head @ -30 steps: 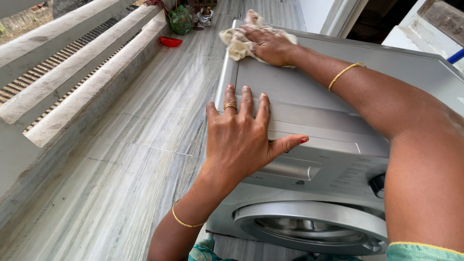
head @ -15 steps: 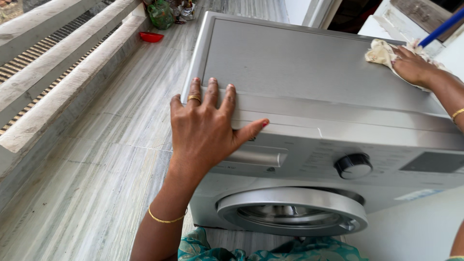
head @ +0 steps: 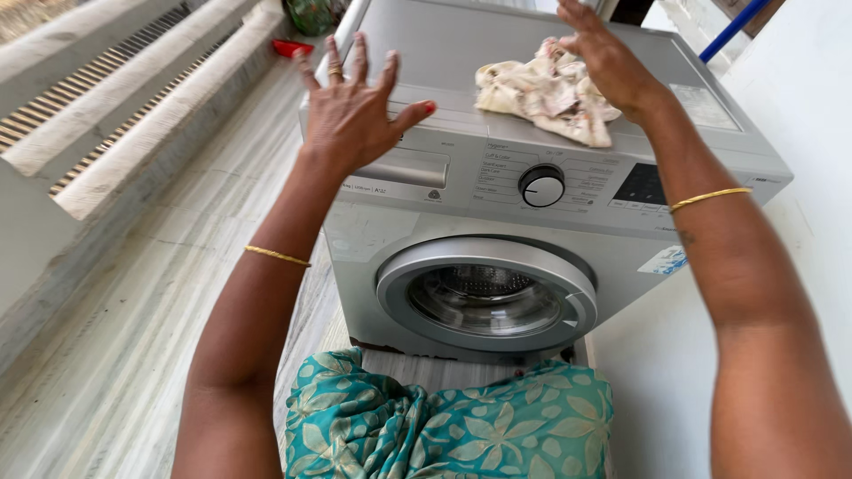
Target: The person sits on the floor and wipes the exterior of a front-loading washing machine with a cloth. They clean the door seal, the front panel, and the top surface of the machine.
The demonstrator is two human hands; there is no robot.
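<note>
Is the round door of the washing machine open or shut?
Shut. The round door sits flush in the front of the washing machine, its silver ring unbroken all around, with no gap showing at either side.

One head camera looks steeply down, close over the washing machine

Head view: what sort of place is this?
Probably a home balcony or veranda used for laundry: a silver front-loading washing machine stands on a grey streaked stone floor, beside a low pale concrete slatted railing open to outdoors.
</note>
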